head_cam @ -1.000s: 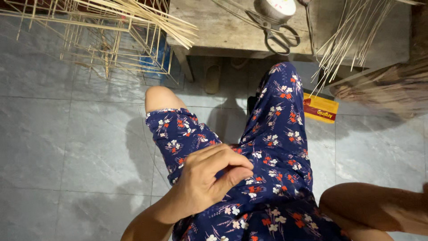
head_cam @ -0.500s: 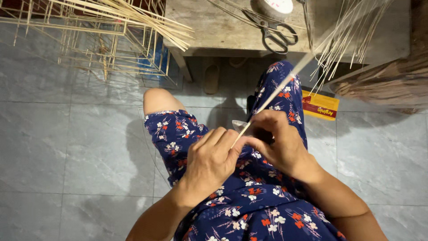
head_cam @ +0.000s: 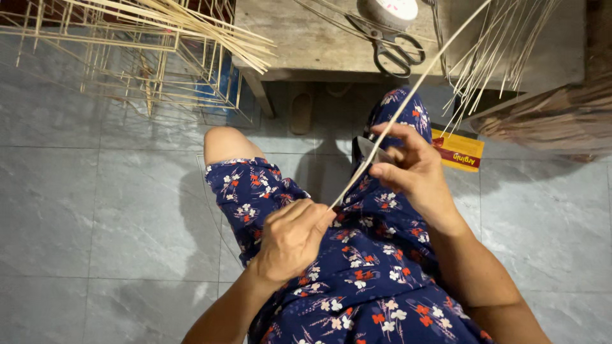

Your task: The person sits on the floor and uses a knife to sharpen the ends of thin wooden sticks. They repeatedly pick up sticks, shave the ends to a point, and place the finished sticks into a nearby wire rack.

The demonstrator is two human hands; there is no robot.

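Grey tiled floor (head_cam: 83, 210) fills most of the view. A wooden table (head_cam: 306, 44) stands at the top edge, with scissors (head_cam: 395, 51) and a round white reel (head_cam: 389, 9) lying on it. To its left sits an open frame of thin sticks (head_cam: 127, 57); to its right, a bundle of loose sticks (head_cam: 503, 51) hangs over the table's edge. A yellow and red packet (head_cam: 459, 150) lies on the floor just beside the person's right knee.

The person sits with legs covered in dark blue flowered cloth (head_cam: 363, 280).

Left hand (head_cam: 290, 239): fingers clenched, pinching the lower end of one long thin stick (head_cam: 408, 105) above the lap.

Right hand (head_cam: 411, 172): fingers curled round a small knife (head_cam: 368, 150), blade laid against the stick partway up; thumb and forefinger also touch the stick.

Stick: long axis runs on a diagonal, lower end at the left hand near the lap, upper end pointing up and to the right, passing over the table and out of view at the top edge. It looks straight and is held between both hands.
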